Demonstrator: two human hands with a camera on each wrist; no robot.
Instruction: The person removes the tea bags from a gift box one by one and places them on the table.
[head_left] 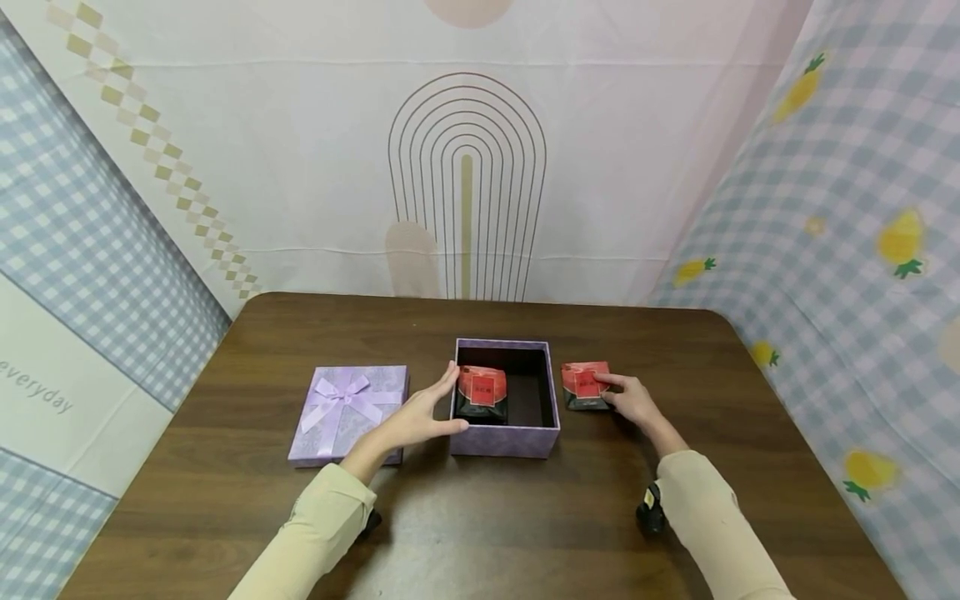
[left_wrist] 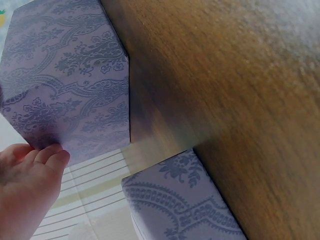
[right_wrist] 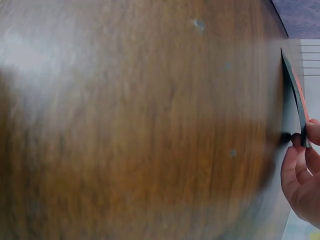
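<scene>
In the head view my left hand (head_left: 420,417) rests against the left side of an open purple gift box (head_left: 504,442), thumb near its front corner and fingers extended along the left rim. The left wrist view shows the fingertips (left_wrist: 56,152) touching the patterned box wall (left_wrist: 75,80). Inside the box, on the left, lies a red-and-black packet (head_left: 482,390). Just right of the box, my right hand (head_left: 633,402) pinches a second red-and-black packet (head_left: 581,385) by its right edge. The right wrist view shows this packet (right_wrist: 295,95) edge-on between thumb and fingers.
The purple box lid (head_left: 347,412), with a ribbon bow, lies on the brown wooden table (head_left: 517,525), left of the box and partly behind my left wrist. Behind the table hangs a patterned cloth (head_left: 322,167); checked cloth (head_left: 847,275) hangs at the right.
</scene>
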